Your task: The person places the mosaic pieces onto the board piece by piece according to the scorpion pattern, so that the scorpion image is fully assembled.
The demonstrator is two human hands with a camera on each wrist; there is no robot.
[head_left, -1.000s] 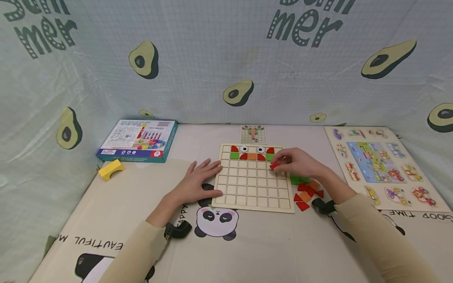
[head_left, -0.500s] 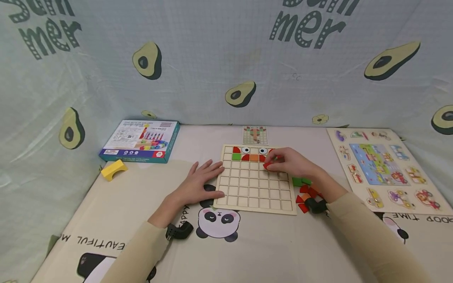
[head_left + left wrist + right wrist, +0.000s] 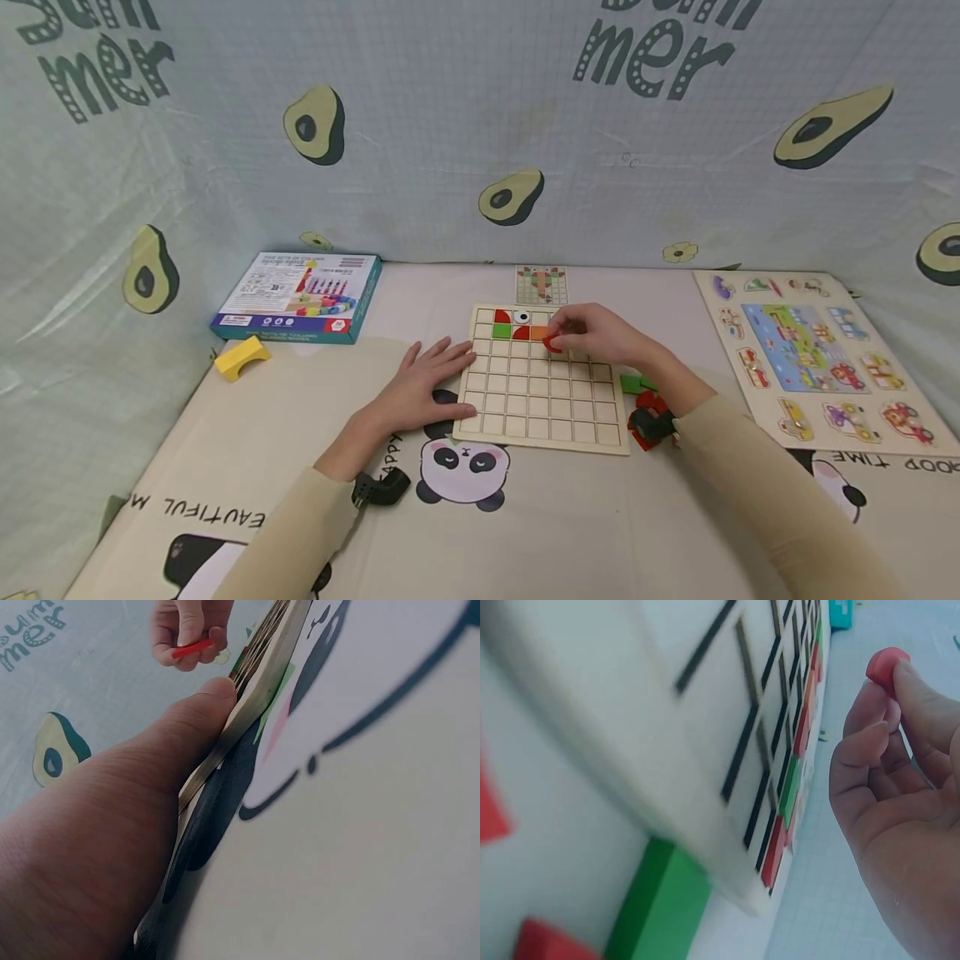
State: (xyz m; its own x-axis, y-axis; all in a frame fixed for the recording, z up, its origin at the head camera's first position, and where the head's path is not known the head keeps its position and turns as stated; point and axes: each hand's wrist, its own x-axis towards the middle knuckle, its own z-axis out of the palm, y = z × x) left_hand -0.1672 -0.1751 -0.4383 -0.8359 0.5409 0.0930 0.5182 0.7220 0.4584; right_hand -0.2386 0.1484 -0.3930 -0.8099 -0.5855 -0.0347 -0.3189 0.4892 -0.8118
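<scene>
A square wooden grid board (image 3: 517, 408) lies on the table; its upper rows hold red (image 3: 502, 316), green (image 3: 501, 332) and orange tiles, plus a round-eye tile (image 3: 521, 317). My left hand (image 3: 422, 392) rests with spread fingers at the board's left edge, and its thumb (image 3: 187, 724) touches the wooden rim in the left wrist view. Between thumb and fingers my right hand (image 3: 596, 337) pinches a small red tile (image 3: 886, 666) with a rounded side. This tile is held over the board's upper middle, beside the orange tile. The hand covers the board's upper right squares.
Loose red tiles (image 3: 651, 403) and green tiles (image 3: 636, 383) lie right of the board, partly under the right wrist camera. A small pattern card (image 3: 542, 286) lies behind it. A picture puzzle board (image 3: 810, 350) is at right; a box (image 3: 296, 300) and yellow arch block (image 3: 242, 358) are at left.
My right hand has moved left across the board with the red tile, from the right side to the upper middle. My left hand has stayed at the board's left edge.
</scene>
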